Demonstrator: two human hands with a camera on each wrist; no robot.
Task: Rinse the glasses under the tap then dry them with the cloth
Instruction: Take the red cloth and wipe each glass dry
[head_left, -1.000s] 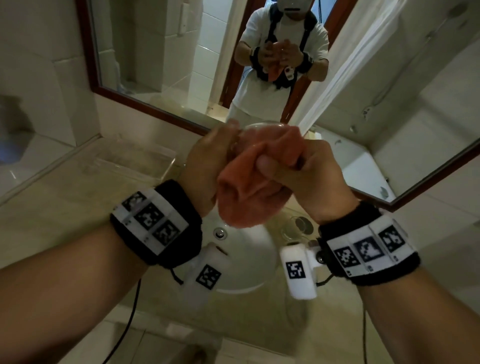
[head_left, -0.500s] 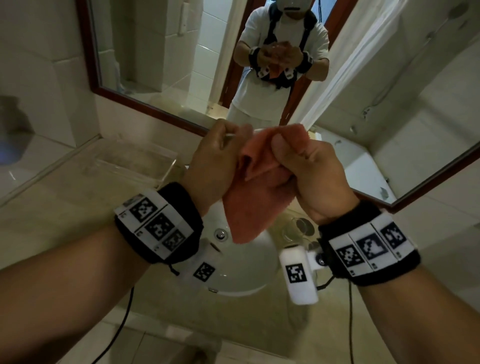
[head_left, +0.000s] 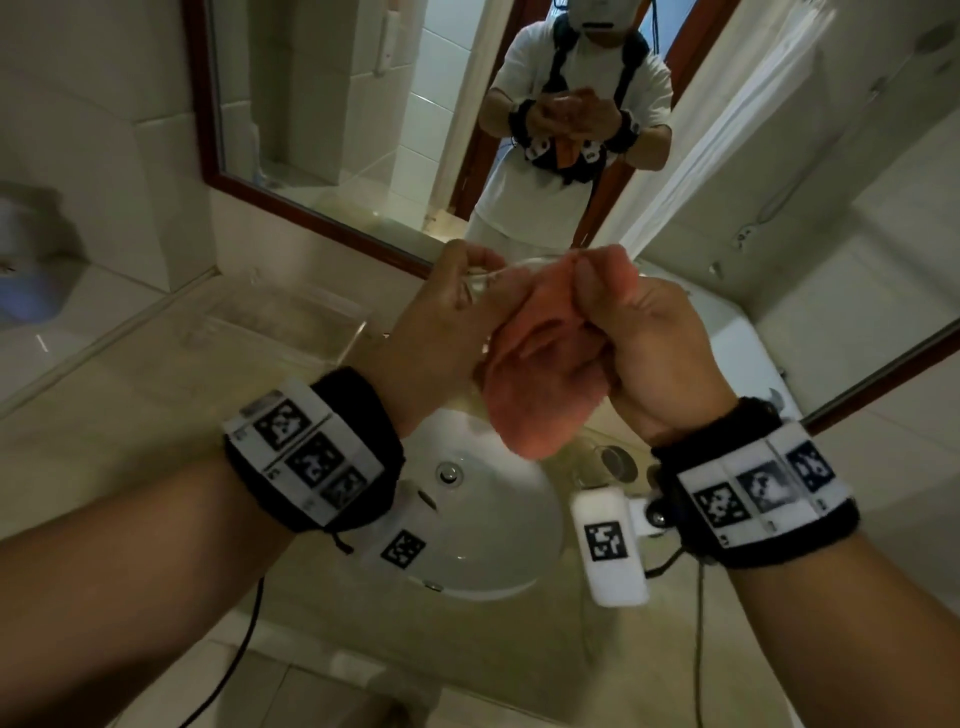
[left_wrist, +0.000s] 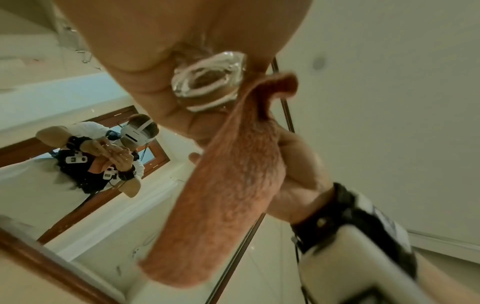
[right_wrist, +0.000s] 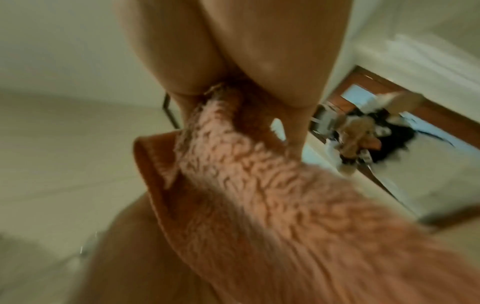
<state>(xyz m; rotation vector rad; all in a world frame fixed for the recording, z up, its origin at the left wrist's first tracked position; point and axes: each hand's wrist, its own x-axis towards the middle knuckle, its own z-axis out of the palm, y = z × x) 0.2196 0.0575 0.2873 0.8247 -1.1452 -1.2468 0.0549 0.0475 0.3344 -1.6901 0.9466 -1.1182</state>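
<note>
My left hand (head_left: 441, 322) curls around a clear glass (left_wrist: 207, 80), held up over the basin (head_left: 498, 525). My right hand (head_left: 644, 343) pinches the orange cloth (head_left: 540, 374) and presses it against the glass's side, the rest of the cloth hanging below. I judge the rinse of this glass is done and the drying is under way. A second glass (head_left: 615, 462) stands on the desk (head_left: 156, 415) beside the basin; whether it is already dried, I cannot tell.
</note>
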